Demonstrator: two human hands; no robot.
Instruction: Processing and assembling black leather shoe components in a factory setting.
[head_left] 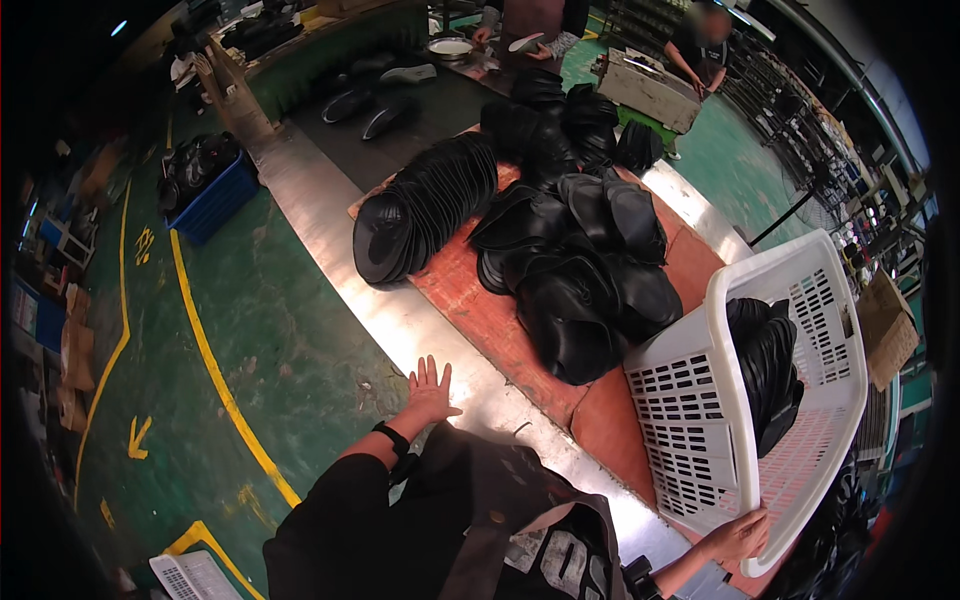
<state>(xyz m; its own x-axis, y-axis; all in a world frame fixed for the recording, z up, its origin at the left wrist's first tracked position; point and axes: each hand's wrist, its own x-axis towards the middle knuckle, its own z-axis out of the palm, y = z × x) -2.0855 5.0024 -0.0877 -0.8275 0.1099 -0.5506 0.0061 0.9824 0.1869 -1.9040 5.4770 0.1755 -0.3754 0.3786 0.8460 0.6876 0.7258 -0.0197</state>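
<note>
My left hand (431, 393) is at the metal edge of the workbench, palm down with its fingers spread, holding nothing. At the right, my right hand (739, 535) grips the rim of a white plastic basket (683, 372). The basket stands tilted over the bench's reddish board (606, 410), its open side facing right. Inside it lies a stack of black shoe uppers (762, 365). Loose black shoe uppers (570, 300) are heaped on the board left of the basket. A long, neatly nested row of black uppers (428, 208) lies farther left.
Single shoe pieces (390, 118) lie on a dark mat (340, 150) at the bench's far end. Beyond it, one person handles a sole (525, 43), and another stands by a machine (650, 90). A blue crate (215, 205) of black items sits on the green floor to the left.
</note>
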